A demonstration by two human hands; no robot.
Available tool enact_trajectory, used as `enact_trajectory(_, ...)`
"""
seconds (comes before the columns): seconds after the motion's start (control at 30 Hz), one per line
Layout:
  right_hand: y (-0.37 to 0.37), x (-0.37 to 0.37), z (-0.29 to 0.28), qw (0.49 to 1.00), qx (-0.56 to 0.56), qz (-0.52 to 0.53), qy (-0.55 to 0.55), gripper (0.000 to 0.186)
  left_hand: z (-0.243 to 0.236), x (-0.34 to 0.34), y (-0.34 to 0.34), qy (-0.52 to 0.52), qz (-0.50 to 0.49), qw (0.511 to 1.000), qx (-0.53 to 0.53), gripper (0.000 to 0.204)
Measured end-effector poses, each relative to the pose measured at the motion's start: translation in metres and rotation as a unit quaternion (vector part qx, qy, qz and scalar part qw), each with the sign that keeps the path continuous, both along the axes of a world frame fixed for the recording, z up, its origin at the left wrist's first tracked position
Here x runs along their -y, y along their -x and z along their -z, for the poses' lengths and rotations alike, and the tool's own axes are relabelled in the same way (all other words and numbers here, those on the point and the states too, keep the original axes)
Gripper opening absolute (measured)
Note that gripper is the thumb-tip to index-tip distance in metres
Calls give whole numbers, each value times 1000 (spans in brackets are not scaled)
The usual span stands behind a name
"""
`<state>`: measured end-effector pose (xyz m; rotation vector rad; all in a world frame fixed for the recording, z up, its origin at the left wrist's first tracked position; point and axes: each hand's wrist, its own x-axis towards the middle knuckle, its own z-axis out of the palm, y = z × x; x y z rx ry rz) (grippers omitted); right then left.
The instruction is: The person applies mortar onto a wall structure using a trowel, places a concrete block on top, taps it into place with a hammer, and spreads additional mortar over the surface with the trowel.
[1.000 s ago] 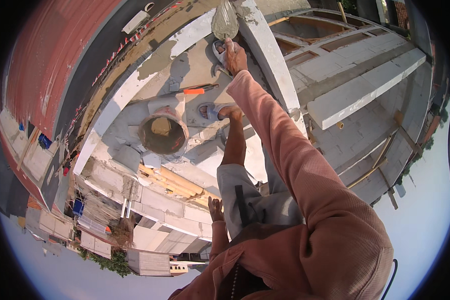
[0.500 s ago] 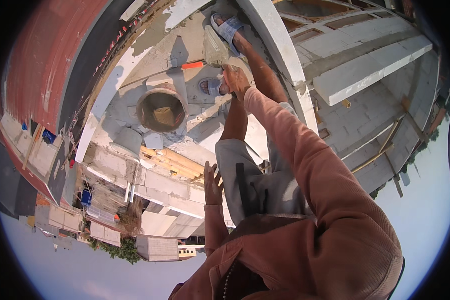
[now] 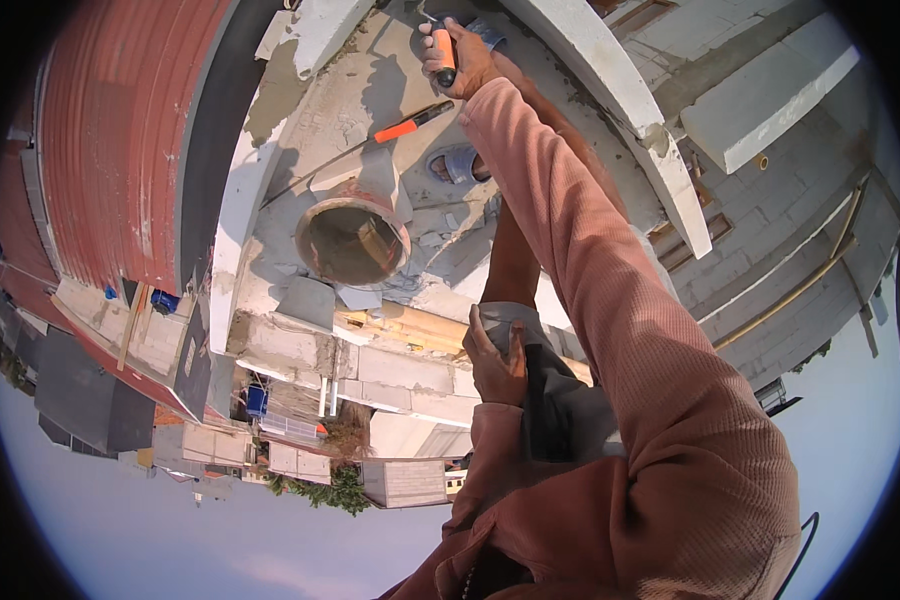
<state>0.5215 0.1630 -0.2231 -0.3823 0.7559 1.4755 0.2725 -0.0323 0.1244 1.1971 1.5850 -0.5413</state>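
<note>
My right hand point(image 3: 466, 62) grips a trowel by its orange-and-black handle point(image 3: 444, 52). Its thin metal shank points up toward the top edge, and the blade does not show. My left hand point(image 3: 498, 362) rests against my bent left knee in grey shorts point(image 3: 511, 318), with thumb and fingers apart and nothing held. On the floor below the right hand lies a tool with an orange-and-black handle point(image 3: 400, 130). Left of my sandalled foot point(image 3: 454, 164) stands a round bucket point(image 3: 315, 245) with grey, wet-looking stuff and a tan piece in it.
A pale block wall point(image 3: 610, 95) curves along the right, and another low wall point(image 3: 242, 215) runs on the left, with wet mortar point(image 3: 275, 95) on it. Grey block pieces point(image 3: 307, 302) and yellowish timber point(image 3: 400, 322) lie beyond the bucket. A red corrugated roof point(image 3: 120, 150) fills the far left.
My right hand has moved up and the trowel blade has left view. My left hand has come onto the knee. The view has shifted, so the bucket sits farther right.
</note>
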Motion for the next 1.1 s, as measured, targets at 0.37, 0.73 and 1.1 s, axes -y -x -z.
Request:
enact_trajectory(0.37, 7, -7, -27, 995, 93, -27, -36, 39, -3, -28, -12, -7, 16, 1000, -23, 75)
enact_trajectory(0.73, 26, -32, -116, 946, 262, -109, 156, 41, -1, -35, -17, -22, 72, 997, -36, 74)
enact_trajectory(1.1, 46, -6, -114, 959, 201, -121, 158, 43, 0, -29, -12, -29, 51, 998, -37, 75)
